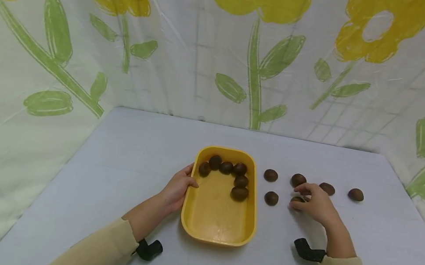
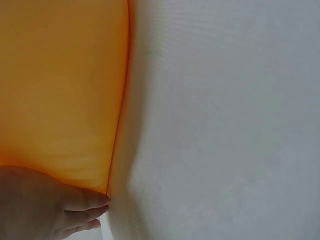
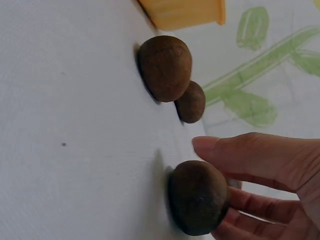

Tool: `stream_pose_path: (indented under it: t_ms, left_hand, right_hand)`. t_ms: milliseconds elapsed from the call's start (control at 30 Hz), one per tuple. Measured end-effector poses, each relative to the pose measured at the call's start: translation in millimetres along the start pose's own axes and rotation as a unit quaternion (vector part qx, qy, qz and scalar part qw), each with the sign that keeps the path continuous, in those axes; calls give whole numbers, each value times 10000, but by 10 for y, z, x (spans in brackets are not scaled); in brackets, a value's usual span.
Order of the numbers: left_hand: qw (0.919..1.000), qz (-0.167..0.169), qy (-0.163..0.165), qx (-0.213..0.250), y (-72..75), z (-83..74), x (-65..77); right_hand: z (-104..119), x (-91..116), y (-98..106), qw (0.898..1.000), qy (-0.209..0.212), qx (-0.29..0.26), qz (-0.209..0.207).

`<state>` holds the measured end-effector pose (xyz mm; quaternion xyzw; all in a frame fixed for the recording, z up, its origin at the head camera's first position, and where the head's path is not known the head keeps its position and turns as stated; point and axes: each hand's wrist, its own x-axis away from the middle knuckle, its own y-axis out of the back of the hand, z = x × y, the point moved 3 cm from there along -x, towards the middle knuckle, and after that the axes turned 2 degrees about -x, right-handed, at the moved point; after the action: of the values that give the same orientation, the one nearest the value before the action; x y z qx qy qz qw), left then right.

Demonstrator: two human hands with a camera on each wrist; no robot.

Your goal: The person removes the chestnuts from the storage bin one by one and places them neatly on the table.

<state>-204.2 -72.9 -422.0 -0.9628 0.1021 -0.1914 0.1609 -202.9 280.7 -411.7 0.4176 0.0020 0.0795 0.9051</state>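
Holding the yellow tray [image 1: 211, 221] by its left side, the left hand [image 1: 179, 188] grasps it with thumb over the rim. Brown nut-like pieces [image 1: 226, 168] line the tray's far end and right side. Two loose pieces [image 1: 271, 198] lie just right of it on the counter [image 1: 134, 149]. Beyond them the right hand [image 1: 317, 205] curves loosely around a nut-like piece [image 3: 197, 197], apparently not gripping yet. Picking this piece up seems the step in hand; the next move likely calls for closing thumb and fingers, avoiding the neighbouring piece [image 1: 298, 180] behind.
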Motion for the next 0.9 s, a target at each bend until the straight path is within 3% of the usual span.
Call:
stream_pose_path:
  t_ms: [233, 467, 900]
  left_hand:
    - [10000, -29, 6, -14, -1, -4, -3]
    - [10000, -35, 31, 60, 5, 12, -7]
    - [10000, 0, -25, 81, 3, 4, -6]
  right_hand:
    - [84, -20, 107, 9998, -31, -204, -38]
    - [265, -111, 189, 9996, -190, 139, 128]
    - [795, -357, 229, 9981, 483, 91, 377]
